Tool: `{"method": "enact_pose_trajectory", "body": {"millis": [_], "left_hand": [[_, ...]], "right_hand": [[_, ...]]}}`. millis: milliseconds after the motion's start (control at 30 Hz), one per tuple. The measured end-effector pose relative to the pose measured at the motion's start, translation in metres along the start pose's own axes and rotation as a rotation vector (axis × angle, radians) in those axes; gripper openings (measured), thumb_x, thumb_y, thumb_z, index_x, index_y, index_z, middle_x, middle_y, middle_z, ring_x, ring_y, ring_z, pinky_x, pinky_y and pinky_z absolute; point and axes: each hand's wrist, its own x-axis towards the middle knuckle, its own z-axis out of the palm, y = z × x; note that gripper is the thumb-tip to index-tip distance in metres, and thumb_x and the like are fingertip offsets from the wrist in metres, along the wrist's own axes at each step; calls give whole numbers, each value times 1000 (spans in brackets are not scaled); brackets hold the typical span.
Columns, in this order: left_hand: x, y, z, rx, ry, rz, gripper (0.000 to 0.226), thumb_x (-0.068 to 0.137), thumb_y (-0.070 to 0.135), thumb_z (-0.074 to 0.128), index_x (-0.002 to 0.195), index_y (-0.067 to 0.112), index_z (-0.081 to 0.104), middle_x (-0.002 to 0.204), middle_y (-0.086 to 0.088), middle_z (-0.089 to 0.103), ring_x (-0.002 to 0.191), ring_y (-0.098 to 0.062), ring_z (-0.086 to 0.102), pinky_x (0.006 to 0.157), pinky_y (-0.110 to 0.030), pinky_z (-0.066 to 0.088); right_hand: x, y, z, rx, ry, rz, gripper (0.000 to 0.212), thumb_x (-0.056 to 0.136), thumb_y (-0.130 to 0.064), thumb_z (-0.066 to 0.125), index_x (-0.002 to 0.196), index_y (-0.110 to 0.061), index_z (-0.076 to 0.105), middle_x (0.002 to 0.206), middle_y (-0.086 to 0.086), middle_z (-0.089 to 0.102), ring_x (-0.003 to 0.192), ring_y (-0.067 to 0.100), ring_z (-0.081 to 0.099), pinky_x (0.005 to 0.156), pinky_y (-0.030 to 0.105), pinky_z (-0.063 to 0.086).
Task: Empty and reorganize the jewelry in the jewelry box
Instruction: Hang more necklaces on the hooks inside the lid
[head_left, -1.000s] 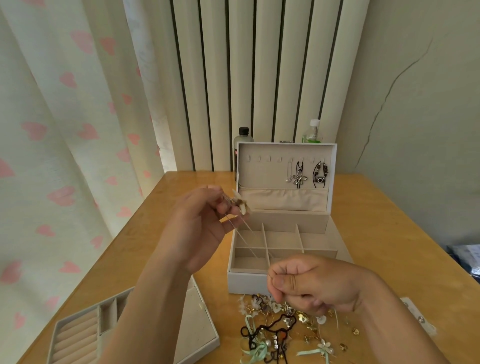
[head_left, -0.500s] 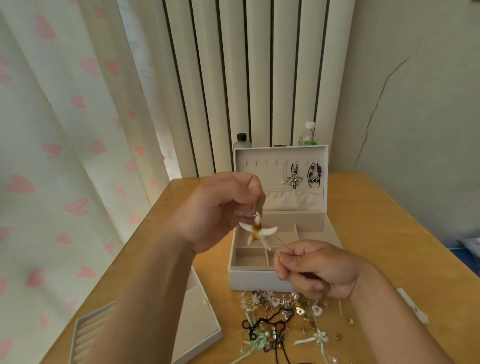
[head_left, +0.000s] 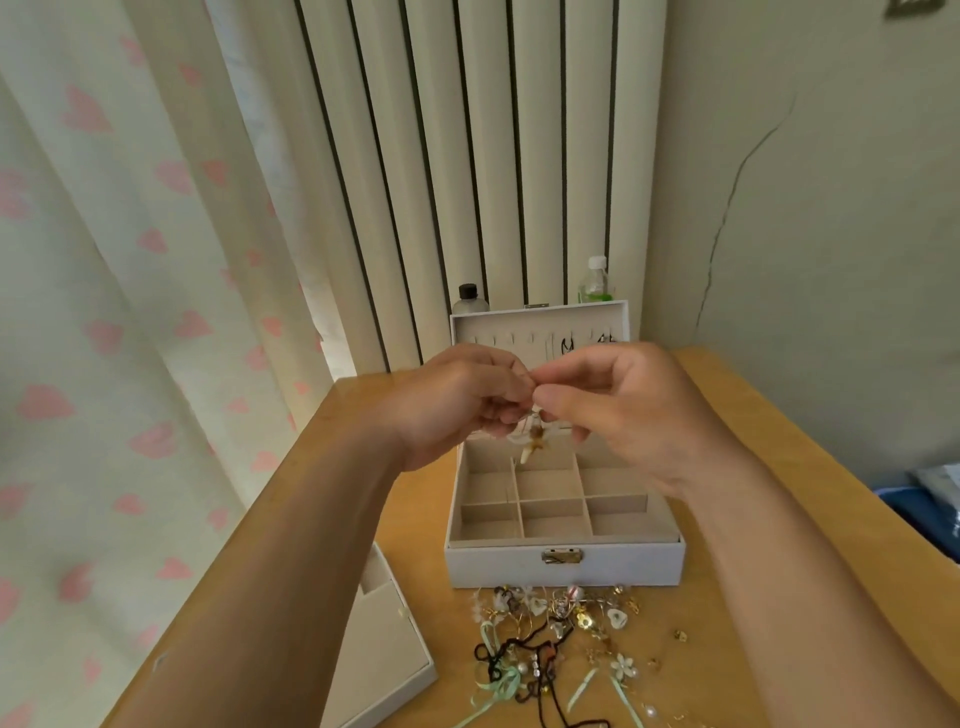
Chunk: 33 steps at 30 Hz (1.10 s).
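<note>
Looking down through your head camera, you have both hands raised together above the open jewelry box (head_left: 566, 566). Your left hand (head_left: 457, 405) has its fingers curled, pinching a flower-pendant necklace (head_left: 535, 446) near its top. Your right hand (head_left: 634, 410) meets it fingertip to fingertip, with thumb and forefinger pinching the same piece. The white flower, brownish at its centre, hangs just below where your fingertips meet, over the back row of the box. The chain is too fine to trace.

The jewelry box is white and sits on a wooden table (head_left: 779, 467), its metal clasp facing you. Its beige interior is divided into a grid of small compartments. The lid (head_left: 540, 322) stands upright behind your hands and carries a row of hooks. Dark pieces hang toward its right end, partly hidden by your right hand.

Just in front of the box lies a loose pile of jewelry (head_left: 561, 629): white flowers, gold bits, pearls, black cord and pale green ribbon. To the left, a separate beige-lined tray (head_left: 384, 649) rests near the table's edge, partly covered by your left forearm.

Behind the lid stand two bottles, a black-capped bottle (head_left: 470, 299) and a white-capped bottle (head_left: 595, 283). A cream curtain (head_left: 130, 312) printed with pink hearts hangs at the left.
</note>
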Motion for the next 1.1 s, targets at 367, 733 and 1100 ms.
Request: {"method": "enact_pose_trajectory", "body": {"millis": [367,733,1100], "left_hand": [[57,-33,-32,-97,-79,-113,17,89,4,65,98,-9,69,80,-14,70,69,-16,64,65,-22,53],[114,-77,-41,191,301,1,4,87,9,74,90,9,77,81,-3,76,75,-10,69,75,-26,57],[131,-122,-16,774,695,297,16,99,14,55,101,11,71,86,-2,69,78,-17,61,72,-33,51]], "right_hand": [[48,34,-11,-253,-24,122,3,85,-12,77,86,-11,74,73,7,74,71,22,72,53,29,55],[101,91,-9,-644,30,-60,16,90,-16,62,76,-23,62,68,-8,60,65,6,55,58,27,46],[120,122,22,-348,327,235,14,94,-18,61,80,-18,65,74,3,66,69,22,72,52,44,60]]}}
